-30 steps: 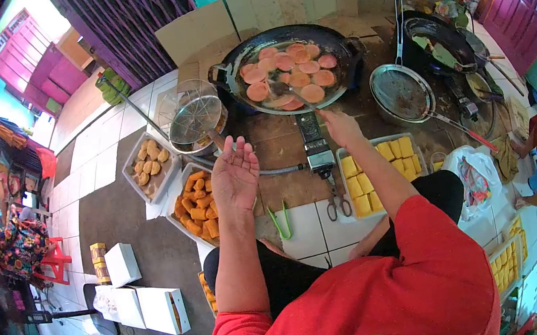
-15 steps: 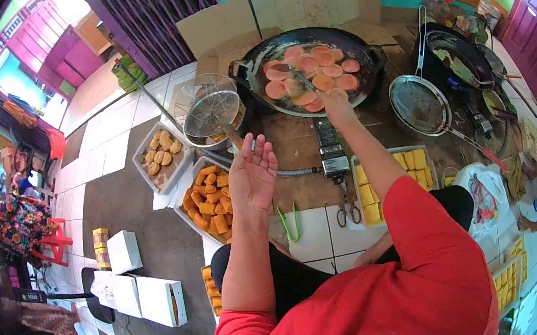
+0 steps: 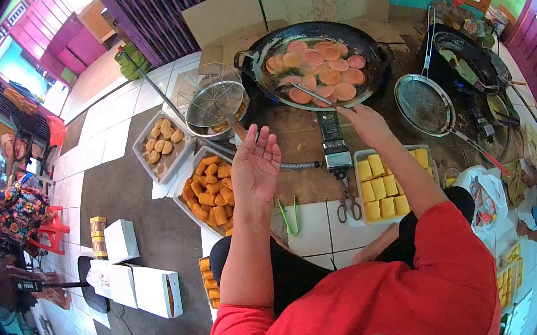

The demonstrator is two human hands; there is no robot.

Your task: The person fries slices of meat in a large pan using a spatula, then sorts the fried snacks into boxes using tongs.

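Note:
My right hand (image 3: 363, 122) is closed round the handle of a metal spatula (image 3: 314, 95), which reaches into a large black wok (image 3: 360, 37). Round pink discs (image 3: 330, 77) crowd the oil there, and the spatula's head is partly lost among them. Palm up, my left hand (image 3: 258, 163) is held with its fingers stretched out and nothing resting on it. Just beyond its fingertips is the wooden handle of a wire strainer (image 3: 213, 100) lying over a metal bowl. Beside my left wrist stands a tray of browned fried rolls (image 3: 207, 192).
Uncooked yellow rolls (image 3: 380, 188) fill a tray at right. Green tongs (image 3: 291, 217) and scissors (image 3: 348, 208) lie on the floor. A round sieve (image 3: 423, 103) and second wok (image 3: 461, 61) are to the right. Round browned pieces (image 3: 162, 142) sit in a tray at left. People are at both sides.
The spatula's head has shifted down and left within the wok, and the pink discs have moved around. My right hand has drawn slightly back toward me and right. My left hand stays palm up.

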